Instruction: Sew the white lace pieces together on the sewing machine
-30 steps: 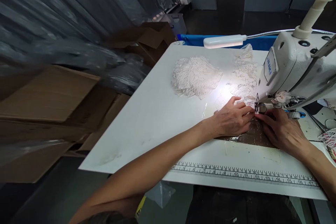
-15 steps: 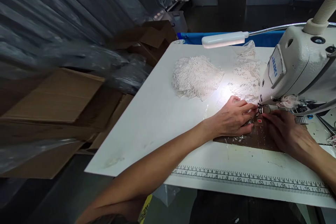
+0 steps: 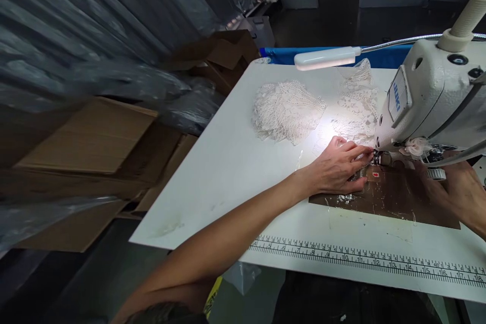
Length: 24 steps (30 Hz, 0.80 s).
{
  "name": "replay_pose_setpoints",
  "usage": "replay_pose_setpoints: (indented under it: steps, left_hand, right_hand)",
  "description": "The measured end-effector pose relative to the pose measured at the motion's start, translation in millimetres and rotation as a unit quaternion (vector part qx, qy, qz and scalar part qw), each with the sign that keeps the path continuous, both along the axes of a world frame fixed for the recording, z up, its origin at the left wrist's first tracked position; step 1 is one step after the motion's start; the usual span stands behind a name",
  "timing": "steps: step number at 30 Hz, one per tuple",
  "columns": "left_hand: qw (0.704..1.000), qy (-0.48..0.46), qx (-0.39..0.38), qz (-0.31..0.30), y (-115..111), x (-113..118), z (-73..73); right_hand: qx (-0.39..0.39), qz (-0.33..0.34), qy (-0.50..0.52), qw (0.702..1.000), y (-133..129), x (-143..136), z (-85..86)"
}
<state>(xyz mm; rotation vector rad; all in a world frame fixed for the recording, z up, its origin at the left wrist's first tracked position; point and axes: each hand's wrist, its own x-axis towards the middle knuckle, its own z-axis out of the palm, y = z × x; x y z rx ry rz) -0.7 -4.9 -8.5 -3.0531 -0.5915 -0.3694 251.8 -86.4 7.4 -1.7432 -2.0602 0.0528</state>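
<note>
Head view: my left hand (image 3: 337, 167) flat, fingers spread, pressing pale openwork lace (image 3: 357, 134) at needle of sewing machine (image 3: 425, 96). My right hand (image 3: 461, 190) beside machine, grip unclear.

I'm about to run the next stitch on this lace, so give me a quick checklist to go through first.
1. Left hand flat on the lace piece by the presser foot: ok.
2. Fingertips clear of the needle: not ok, they lie right beside the foot.
3. Right hand on the work: not ok, it is off to the right under the machine head.
4. Lamp lighting the needle area: ok.
5. Presser foot lowered: cannot tell.
6. Lace pile clear of the foot: ok.
</note>
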Motion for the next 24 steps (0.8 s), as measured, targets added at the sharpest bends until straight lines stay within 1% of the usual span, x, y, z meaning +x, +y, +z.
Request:
replay_pose_setpoints:
  steps: [2, 4, 8, 10, 12, 14, 16, 18, 20, 22, 24]
  left_hand:
    - [1.0, -0.002, -0.003, 0.002, 1.2, -0.1, -0.3]
    - [1.0, -0.004, -0.009, 0.001, 4.9, -0.7, -1.0]
    - [0.999, -0.01, -0.041, -0.019, 21.4, -3.3, -2.0]
    - [0.997, -0.017, -0.067, -0.037, 33.2, -2.9, 0.0]
    - [0.995, -0.023, -0.087, -0.052, 46.4, 1.4, 4.7]
    - [0.996, -0.034, -0.078, -0.028, 60.7, 10.9, 11.0]
    - [0.996, -0.058, -0.028, 0.06, 76.4, 25.2, 16.4]
    - [0.994, -0.043, 0.002, 0.103, 93.2, 41.7, 18.5]
    - [0.994, 0.019, -0.012, 0.11, 109.5, 57.2, 17.1]
    - [0.991, 0.03, -0.011, 0.13, 122.7, 68.8, 14.1]
    - [0.985, 0.03, -0.015, 0.166, 130.3, 75.1, 11.5]
  right_hand:
    - [0.034, 0.004, -0.045, 0.998, -2.6, 7.6, -0.3]
    - [0.061, 0.028, -0.062, 0.996, -3.6, 14.0, -2.9]
    - [0.073, 0.073, -0.078, 0.992, -6.6, 20.6, -15.9]
    - [0.082, 0.062, -0.099, 0.99, -10.0, 21.0, -24.2]
    - [0.096, 0.033, -0.111, 0.989, -13.7, 20.4, -31.0]
    - [0.112, -0.012, -0.129, 0.985, -15.9, 20.9, -35.9]
    - [0.113, -0.041, -0.141, 0.983, -15.7, 24.3, -40.4]
    - [0.1, -0.022, -0.149, 0.983, -13.0, 30.8, -46.4]
    - [0.109, -0.019, -0.143, 0.984, -9.5, 38.2, -54.2]
    - [0.113, -0.025, -0.129, 0.985, -7.0, 44.2, -62.5]
    - [0.122, -0.021, -0.117, 0.985, -6.2, 47.8, -70.2]
